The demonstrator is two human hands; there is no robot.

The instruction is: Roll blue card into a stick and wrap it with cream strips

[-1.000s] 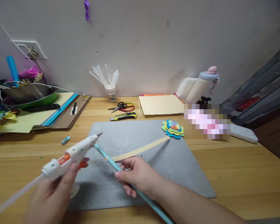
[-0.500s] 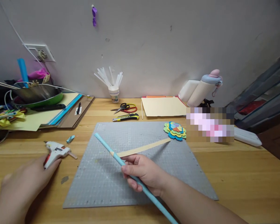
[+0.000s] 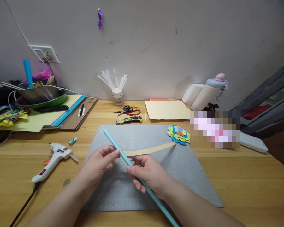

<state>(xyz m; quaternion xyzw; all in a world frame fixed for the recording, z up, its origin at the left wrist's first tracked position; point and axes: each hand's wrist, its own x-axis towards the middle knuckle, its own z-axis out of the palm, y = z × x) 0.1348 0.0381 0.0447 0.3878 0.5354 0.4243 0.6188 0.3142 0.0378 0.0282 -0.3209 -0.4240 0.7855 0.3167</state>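
A long light-blue paper tube (image 3: 154,197) slants across the view, its far end up and to the left. My right hand (image 3: 148,173) is closed round its middle. Farther up, my left hand (image 3: 104,159) pinches the tube where one end of a cream paper strip (image 3: 153,149) meets it; the fingers cover that joint. The strip stretches right towards a layered paper flower (image 3: 179,135) on the grey cutting mat (image 3: 180,186). Left of the mat, a white hot glue gun (image 3: 53,160) lies on its side, untouched.
Behind the mat lie a yellow utility knife (image 3: 129,119), scissors (image 3: 125,110) and a cream paper sheet (image 3: 168,110). A paper cup (image 3: 117,96) holds white glue sticks. A pan (image 3: 41,99) rests on cardboard at left. A bottle (image 3: 204,94) leans at right.
My left hand has let go of the glue gun, leaving it on the table, and moved right to pinch the tube at the strip's end. My right hand keeps its hold.
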